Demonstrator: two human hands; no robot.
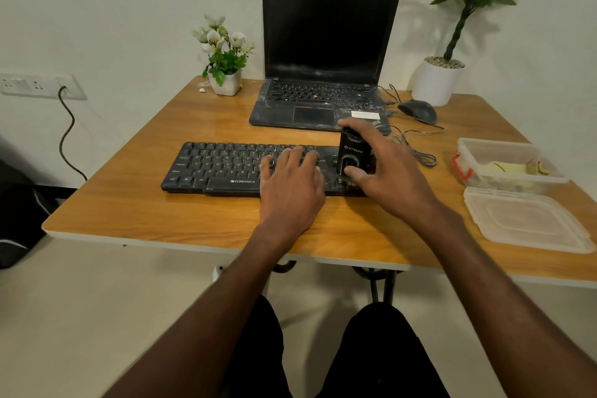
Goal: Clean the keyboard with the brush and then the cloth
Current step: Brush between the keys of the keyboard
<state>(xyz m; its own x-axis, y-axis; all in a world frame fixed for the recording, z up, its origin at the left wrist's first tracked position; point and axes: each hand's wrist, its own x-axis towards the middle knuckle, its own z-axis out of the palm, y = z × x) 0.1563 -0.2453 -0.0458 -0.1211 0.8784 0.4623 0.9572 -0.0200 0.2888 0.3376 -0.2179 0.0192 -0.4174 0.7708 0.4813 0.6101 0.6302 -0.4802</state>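
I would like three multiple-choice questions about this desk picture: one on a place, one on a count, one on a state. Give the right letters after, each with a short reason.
1. Where does the lid lie?
A. on the box
B. on the table, in front of the box
C. on the laptop

2. How many potted plants stand on the table?
A. one
B. two
C. three

3. What does the right hand do?
A. grips the brush
B. lies flat on the table
C. holds the mouse

Answers:
1 B: the lid rests on the wood nearer the person than the open box.
2 B: a flower pot stands left of the laptop and a tall plant stands to its right.
3 A: its fingers curl round the black brush standing on the keyboard; the left hand rests flat on the keys.
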